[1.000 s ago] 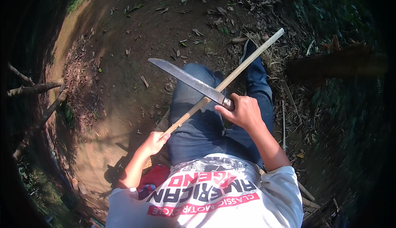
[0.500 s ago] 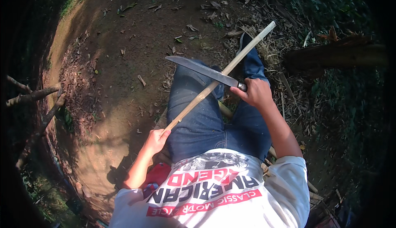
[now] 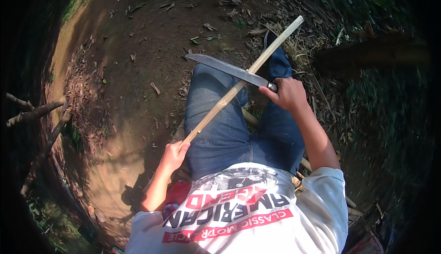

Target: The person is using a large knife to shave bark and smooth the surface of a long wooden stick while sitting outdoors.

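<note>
My left hand (image 3: pixel 172 156) is closed around the near end of a long, pale wooden stick (image 3: pixel 223 101). The stick slants up and away to the right over my thighs, its far end past my right knee. My right hand (image 3: pixel 288 93) grips the dark handle of a machete (image 3: pixel 223 68), whose broad grey blade points to the left. That blade lies across the stick and appears to touch it, a little beyond its middle. Most of the handle is hidden within my right hand.
Dark soil with scattered dry leaves (image 3: pixel 155 88) spreads around my jeans (image 3: pixel 213 136). A thick log (image 3: pixel 374 58) lies at the right, near straw-like shavings (image 3: pixel 298 54). Bare branches (image 3: pixel 36 112) jut in at the left. A red thing (image 3: pixel 178 192) is beside my left hip.
My right hand and the machete have shifted slightly up the picture, toward the stick's far end. The stick's far end has moved a little up and left. Both grips remain.
</note>
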Available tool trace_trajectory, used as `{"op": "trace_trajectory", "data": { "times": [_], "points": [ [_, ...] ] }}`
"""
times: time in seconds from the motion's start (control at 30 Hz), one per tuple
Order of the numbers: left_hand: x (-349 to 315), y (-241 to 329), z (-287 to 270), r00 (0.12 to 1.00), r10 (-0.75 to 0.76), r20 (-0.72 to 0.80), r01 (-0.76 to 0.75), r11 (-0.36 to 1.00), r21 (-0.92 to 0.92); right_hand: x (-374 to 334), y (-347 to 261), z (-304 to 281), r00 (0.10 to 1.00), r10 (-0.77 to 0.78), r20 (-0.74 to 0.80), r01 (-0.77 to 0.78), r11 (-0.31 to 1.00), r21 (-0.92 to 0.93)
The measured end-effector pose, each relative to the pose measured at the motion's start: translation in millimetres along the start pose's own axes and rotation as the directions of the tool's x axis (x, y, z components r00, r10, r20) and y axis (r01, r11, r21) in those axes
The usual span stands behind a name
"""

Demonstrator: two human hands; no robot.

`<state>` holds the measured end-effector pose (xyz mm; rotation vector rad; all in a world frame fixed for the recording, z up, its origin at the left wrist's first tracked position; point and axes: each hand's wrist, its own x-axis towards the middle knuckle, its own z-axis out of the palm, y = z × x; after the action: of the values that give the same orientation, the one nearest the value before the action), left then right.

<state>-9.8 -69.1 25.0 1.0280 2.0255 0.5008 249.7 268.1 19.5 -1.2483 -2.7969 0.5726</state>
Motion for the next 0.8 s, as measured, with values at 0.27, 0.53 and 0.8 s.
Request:
{"op": "trace_trajectory", "data": {
  "times": [0.27,0.53,0.8],
  "points": [
    [-2.8,-13.6,13.7,0.996,0.053,-0.071,-0.05,0.998,0.046,-6.8,-43.8,-4.8,0.994,-0.049,0.098,0.049,0.999,0.005],
    [1.5,0.5,7.5,0.992,0.059,-0.114,-0.048,0.994,0.095,7.4,-0.4,-3.7,0.991,0.119,0.053,-0.121,0.992,0.031],
    [-6.1,-11.2,11.3,0.992,0.047,-0.118,-0.038,0.996,0.077,6.9,-23.4,6.3,0.997,-0.051,0.064,0.05,0.999,0.01]
  ]
}}
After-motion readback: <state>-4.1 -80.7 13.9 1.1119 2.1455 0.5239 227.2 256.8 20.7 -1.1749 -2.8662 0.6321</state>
